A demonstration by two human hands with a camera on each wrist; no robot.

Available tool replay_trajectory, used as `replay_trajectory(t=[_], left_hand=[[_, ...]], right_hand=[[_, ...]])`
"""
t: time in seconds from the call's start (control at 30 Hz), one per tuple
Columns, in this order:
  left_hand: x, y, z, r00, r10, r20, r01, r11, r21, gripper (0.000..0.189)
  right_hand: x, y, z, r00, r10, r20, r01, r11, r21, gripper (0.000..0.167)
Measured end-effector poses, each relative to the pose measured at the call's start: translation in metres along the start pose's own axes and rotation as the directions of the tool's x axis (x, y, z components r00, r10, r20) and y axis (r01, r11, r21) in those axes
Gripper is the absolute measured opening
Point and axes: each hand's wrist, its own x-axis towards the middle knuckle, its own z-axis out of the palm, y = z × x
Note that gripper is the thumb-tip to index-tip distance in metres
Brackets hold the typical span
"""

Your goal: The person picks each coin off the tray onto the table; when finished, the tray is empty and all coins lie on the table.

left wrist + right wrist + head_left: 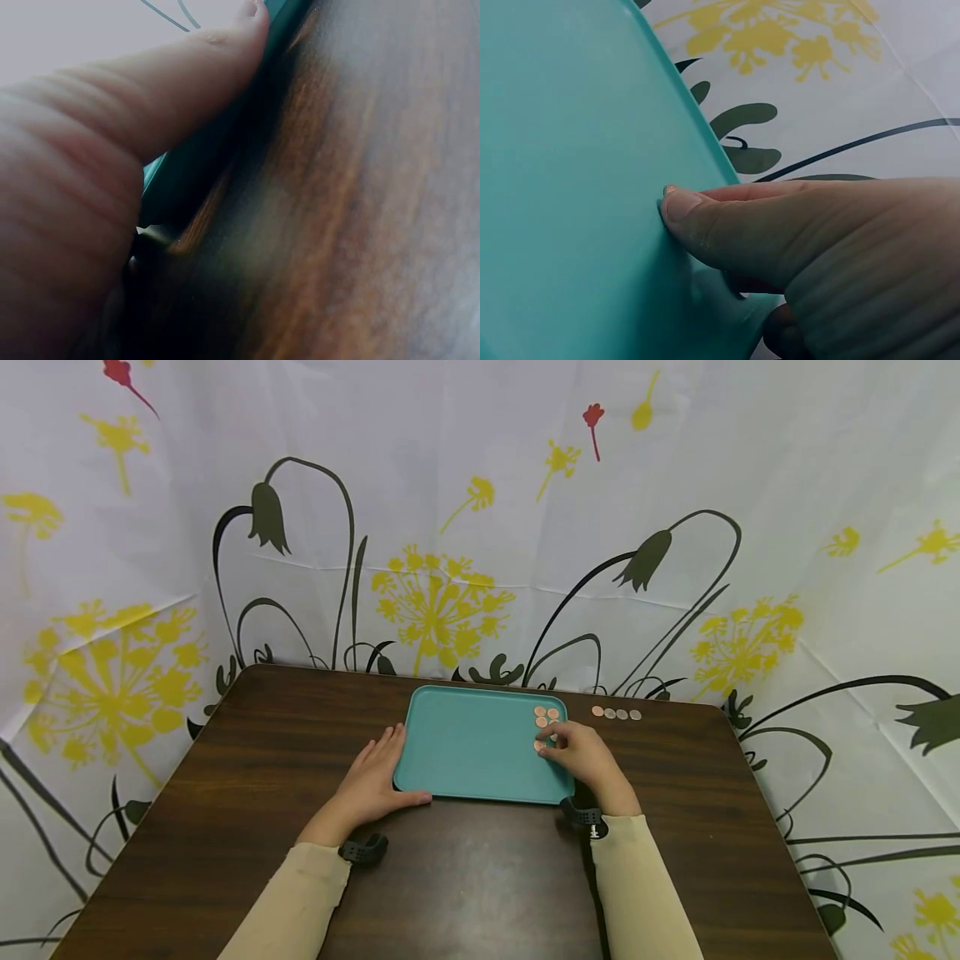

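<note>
A teal tray [465,743] lies on the table. My left hand [371,781] rests at its left front corner, fingers straight along the left side and thumb along the front edge. In the left wrist view, that thumb [202,67] lies against the tray's rim. My right hand [588,760] is over the tray's right side, thumb and index finger bent together around a copper coin [539,747] low over the tray floor. Several copper coins [541,712] sit in rows just behind it, some partly covered by the fingers. In the right wrist view the right thumb [697,217] hides the coin.
To the right of the tray, a short row of coins lies on the dark wooden table [480,877], one copper coin [597,711] and several silver coins [622,714]. A flower-patterned white cloth [480,510] hangs behind the table. Both wrists wear black straps [363,849].
</note>
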Motion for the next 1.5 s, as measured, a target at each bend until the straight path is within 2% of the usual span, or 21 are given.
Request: replay_trajectory(t=[0.3,0.57,0.8,0.9,1.0,1.1,1.17,1.23,1.3,1.37,1.43,1.5], left_hand=[[0.000,-0.003,0.000,1.000,-0.004,0.002,0.004,1.000,0.003,0.137],[-0.001,-0.004,0.001,1.000,-0.004,0.001,0.004,1.000,0.000,0.137],[-0.001,-0.005,0.001,1.000,-0.006,0.004,0.006,1.000,0.001,0.137],[-0.002,-0.005,0.001,1.000,-0.010,0.006,0.010,1.000,-0.001,0.136],[-0.002,-0.004,0.001,1.000,-0.010,0.007,0.010,1.000,0.003,0.136],[-0.001,-0.003,0.001,1.000,-0.009,0.011,0.009,1.000,0.009,0.136],[-0.001,-0.001,0.001,1.000,-0.009,0.015,0.009,1.000,0.009,0.136],[-0.001,0.000,0.001,1.000,-0.009,0.017,0.009,1.000,0.009,0.137],[0.000,0.001,0.001,1.000,-0.008,0.018,0.008,1.000,0.008,0.136],[0.000,0.001,0.001,1.000,-0.006,0.017,0.006,1.000,0.005,0.136],[0.001,0.001,0.001,1.000,-0.006,0.018,0.006,1.000,0.005,0.136],[0.001,0.000,0.000,1.000,-0.005,0.019,0.005,1.000,0.007,0.136]], right_hand=[[0.001,0.000,0.001,1.000,-0.016,0.024,0.016,1.000,-0.002,0.008],[-0.001,0.006,0.000,0.998,-0.054,0.019,0.052,0.996,0.074,0.017],[0.000,0.007,-0.004,0.994,-0.089,-0.066,0.095,0.992,0.083,0.006],[-0.001,0.009,-0.010,0.984,-0.105,-0.142,0.118,0.989,0.087,0.005],[-0.003,0.019,-0.020,0.964,-0.104,-0.247,0.132,0.986,0.099,0.004],[-0.011,0.036,-0.034,0.923,-0.034,-0.383,0.095,0.985,0.141,0.007],[-0.018,0.051,-0.041,0.871,0.038,-0.491,0.070,0.977,0.200,0.010],[-0.024,0.067,-0.046,0.803,0.124,-0.583,0.066,0.954,0.294,0.011],[-0.028,0.081,-0.048,0.734,0.184,-0.653,0.102,0.922,0.374,0.013],[-0.029,0.093,-0.048,0.676,0.213,-0.705,0.152,0.897,0.416,0.015],[-0.028,0.100,-0.047,0.629,0.223,-0.745,0.188,0.886,0.424,0.018],[-0.027,0.101,-0.048,0.606,0.234,-0.760,0.223,0.867,0.445,0.021]])
